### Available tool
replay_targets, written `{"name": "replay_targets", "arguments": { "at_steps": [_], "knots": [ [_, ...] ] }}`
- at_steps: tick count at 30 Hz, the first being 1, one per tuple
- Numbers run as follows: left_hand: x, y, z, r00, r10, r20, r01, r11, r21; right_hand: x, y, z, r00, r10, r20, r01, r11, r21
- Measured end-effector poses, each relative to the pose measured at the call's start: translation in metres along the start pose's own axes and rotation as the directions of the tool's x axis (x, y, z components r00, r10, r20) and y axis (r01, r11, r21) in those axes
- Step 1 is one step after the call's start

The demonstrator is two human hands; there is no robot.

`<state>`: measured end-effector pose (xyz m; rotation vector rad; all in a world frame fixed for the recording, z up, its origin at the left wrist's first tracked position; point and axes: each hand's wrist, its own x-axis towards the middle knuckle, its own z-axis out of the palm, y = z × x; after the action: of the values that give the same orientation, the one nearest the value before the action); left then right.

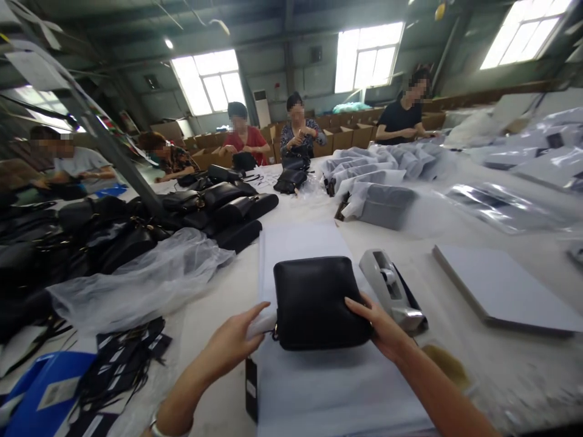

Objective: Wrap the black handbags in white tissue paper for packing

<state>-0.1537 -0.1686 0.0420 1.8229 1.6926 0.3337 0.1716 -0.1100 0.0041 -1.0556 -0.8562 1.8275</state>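
A small black handbag (321, 303) lies over a stack of white paper sheets (337, 388) in front of me. My right hand (378, 325) grips its right edge, thumb on top and the other fingers hidden behind. My left hand (234, 340) is closed on a white wrapped piece (263, 321) at the bag's left side, beside a small metal ring; what lies inside the wrapping is hidden. A black hang tag (251, 388) with a white label hangs below that side. Right of the bag stands a grey tape dispenser (387, 285).
Black bags (204, 206) are heaped at left beside clear plastic (146, 279), black tags (121, 364) and a blue container (50, 388). White boards (505, 285) lie at right. Wrapped bags (382, 203) and several people at work are across the table.
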Motion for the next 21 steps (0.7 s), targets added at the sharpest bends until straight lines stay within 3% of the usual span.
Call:
{"name": "replay_targets", "arguments": {
  "at_steps": [3, 7, 11, 17, 19, 21],
  "knots": [
    [0.020, -0.004, -0.009, 0.984, -0.042, -0.173, 0.099, 0.937, 0.336, 0.036, -0.001, 0.004, 0.997, -0.075, 0.006, 0.075, 0.996, -0.038],
    [0.039, -0.016, -0.007, 0.963, -0.095, -0.251, 0.217, 0.827, 0.518, 0.072, 0.008, -0.007, 0.999, -0.033, -0.040, 0.027, 0.991, -0.133],
    [0.045, -0.024, -0.010, 0.976, -0.070, -0.204, 0.175, 0.812, 0.556, 0.081, 0.015, -0.017, 0.999, -0.031, -0.018, 0.026, 0.971, -0.236],
    [0.047, -0.019, -0.035, 0.999, 0.011, -0.038, 0.015, 0.780, 0.625, 0.083, 0.008, -0.020, 0.991, -0.119, 0.055, 0.131, 0.924, -0.359],
    [0.047, -0.017, -0.038, 1.000, 0.031, 0.000, -0.023, 0.766, 0.642, 0.085, 0.007, -0.021, 0.985, -0.163, 0.059, 0.172, 0.870, -0.463],
    [0.046, -0.016, -0.035, 0.999, 0.038, -0.003, -0.026, 0.742, 0.670, 0.084, 0.007, -0.021, 0.968, -0.250, -0.002, 0.194, 0.755, -0.627]
  ]
}}
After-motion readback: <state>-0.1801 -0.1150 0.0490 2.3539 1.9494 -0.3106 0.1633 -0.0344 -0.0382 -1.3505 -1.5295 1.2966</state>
